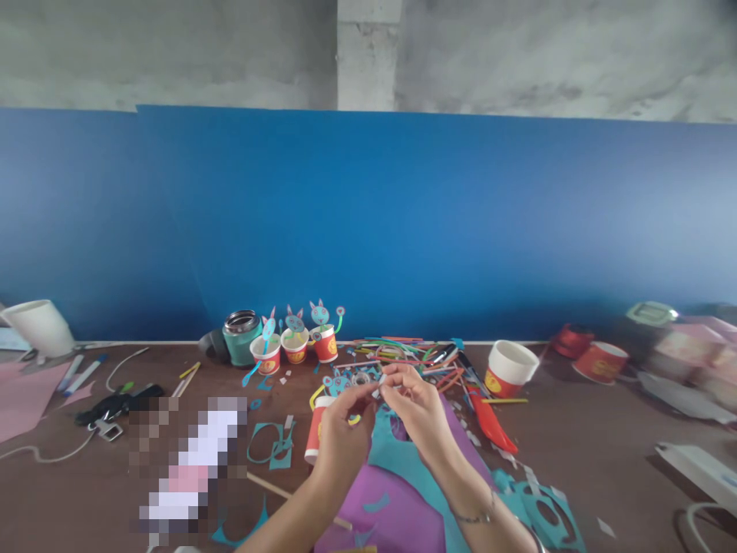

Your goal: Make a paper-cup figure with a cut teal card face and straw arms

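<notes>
My left hand (347, 424) and my right hand (415, 407) meet fingertip to fingertip above the middle of the table. Pinched between them is a small white piece (378, 386), perhaps paper or tape; its exact kind is too small to tell. Just behind my left hand stands a red and white paper cup (315, 432) with a blue paper animal head (337, 382) over it and yellow arms, partly hidden. Under my wrists lie purple sheets (397, 503) and a cut teal sheet (385, 449).
Three decorated cups (295, 347) stand at the back beside a teal thermos (242, 338). Loose coloured sticks (414, 355) pile up behind my hands. A red tool (492, 422) and a larger paper cup (511, 369) are at right. Teal scraps (544, 511) and a pixelated patch flank my arms.
</notes>
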`<state>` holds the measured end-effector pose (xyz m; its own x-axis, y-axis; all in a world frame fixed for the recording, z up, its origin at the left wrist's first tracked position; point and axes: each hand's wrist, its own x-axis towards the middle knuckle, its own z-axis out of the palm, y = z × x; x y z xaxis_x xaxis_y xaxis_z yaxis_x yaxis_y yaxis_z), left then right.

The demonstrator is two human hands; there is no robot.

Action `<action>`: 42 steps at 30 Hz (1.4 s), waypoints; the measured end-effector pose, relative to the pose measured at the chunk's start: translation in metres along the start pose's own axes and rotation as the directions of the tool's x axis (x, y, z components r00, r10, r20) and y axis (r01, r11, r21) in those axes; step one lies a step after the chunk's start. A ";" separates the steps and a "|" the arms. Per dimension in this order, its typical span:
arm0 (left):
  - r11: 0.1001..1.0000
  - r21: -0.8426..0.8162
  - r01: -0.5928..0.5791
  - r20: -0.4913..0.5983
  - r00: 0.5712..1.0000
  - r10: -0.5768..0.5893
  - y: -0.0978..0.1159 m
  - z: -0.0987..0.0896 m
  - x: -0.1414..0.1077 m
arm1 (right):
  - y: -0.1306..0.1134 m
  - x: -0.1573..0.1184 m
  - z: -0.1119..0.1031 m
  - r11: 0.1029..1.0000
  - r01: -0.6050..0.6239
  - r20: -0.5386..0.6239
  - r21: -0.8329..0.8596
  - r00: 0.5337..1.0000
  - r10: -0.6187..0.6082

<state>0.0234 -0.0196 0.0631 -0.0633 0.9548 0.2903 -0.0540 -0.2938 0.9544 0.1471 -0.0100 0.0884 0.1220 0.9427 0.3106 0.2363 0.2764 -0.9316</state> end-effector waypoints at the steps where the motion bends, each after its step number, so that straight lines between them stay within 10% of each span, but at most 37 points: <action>1: 1.000 0.009 -0.004 -0.006 1.000 0.004 -0.001 -0.001 0.000 | -0.001 0.000 0.000 1.000 0.012 -0.001 -0.002 1.000 -0.012; 42: 0.799 -0.526 0.292 -0.079 0.919 -0.387 0.014 0.002 0.003 | 0.002 -0.004 0.009 0.989 0.041 0.026 -0.141 0.999 -0.038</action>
<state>0.0246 -0.0212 0.0777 -0.1156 0.9874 -0.1084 -0.5862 0.0203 0.8099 0.1385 -0.0118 0.0836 0.0877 0.9360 0.3408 0.3746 0.2860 -0.8820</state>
